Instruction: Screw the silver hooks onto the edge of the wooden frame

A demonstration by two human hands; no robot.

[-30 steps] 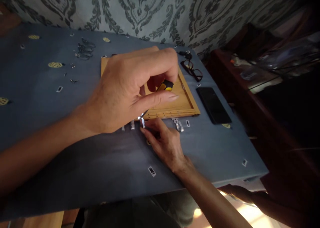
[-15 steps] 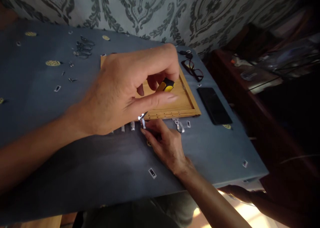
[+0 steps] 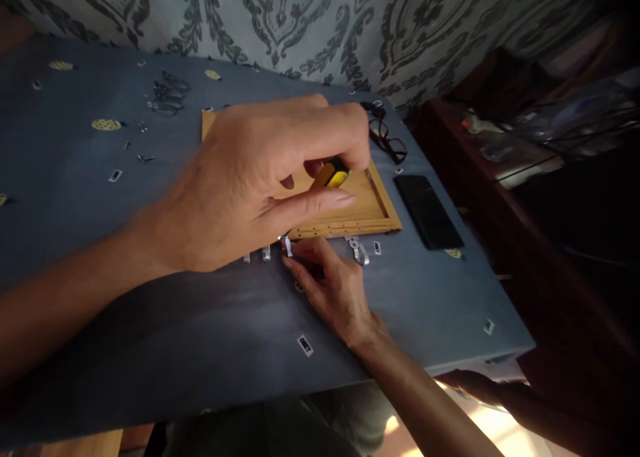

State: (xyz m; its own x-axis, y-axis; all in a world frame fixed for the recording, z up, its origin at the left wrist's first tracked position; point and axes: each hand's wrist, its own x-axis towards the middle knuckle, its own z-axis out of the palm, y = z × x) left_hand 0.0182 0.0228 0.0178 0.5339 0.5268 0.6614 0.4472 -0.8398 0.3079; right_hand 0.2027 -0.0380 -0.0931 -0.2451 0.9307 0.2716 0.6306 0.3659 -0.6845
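My left hand [image 3: 260,170] is curled around the yellow and black handle of a screwdriver [image 3: 331,173]. It is over the wooden frame [image 3: 345,229], a shallow tray-like piece with small dark holes along its near side. Most of the screwdriver's shaft is hidden behind this hand. At the frame's near edge, my right hand [image 3: 335,283] pinches a shiny metal hook [image 3: 287,246] between thumb and forefinger. Left of it, another metal hook [image 3: 266,252] sits along the same edge. A further metal hook [image 3: 357,250] is at the edge to the right.
Several dark hooks [image 3: 167,93] and a few small screws [image 3: 146,158] lie on the blue patterned tablecloth [image 3: 225,350]. To the right are a black phone [image 3: 429,211] and eyeglasses [image 3: 388,141]. Patterned wallpaper [image 3: 280,17] rises behind the table.
The fingers of my left hand have shifted to the right and forward around the screwdriver handle. My right hand stays nearly still on the metal hook.
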